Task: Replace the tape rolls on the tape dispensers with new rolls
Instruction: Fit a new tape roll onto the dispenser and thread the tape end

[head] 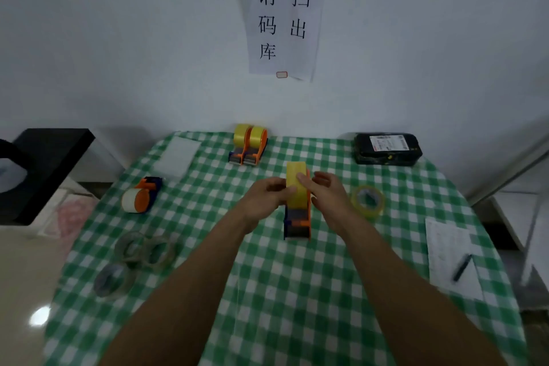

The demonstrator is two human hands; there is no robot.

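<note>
An orange and blue tape dispenser stands upright at the table's middle with a yellow tape roll on its hub. My left hand grips the roll from the left, thumb on its face. My right hand holds it from the right, thumb on top. Two more dispensers with yellow rolls stand side by side at the back. Another dispenser lies on its side at the left with a pale core on it. A loose yellow roll lies right of my hands.
Three clear, nearly spent rolls lie at the front left on the green checked tablecloth. A black parcel sits at the back right. Paper with a pen lies at the right edge. A white sheet is at the back left.
</note>
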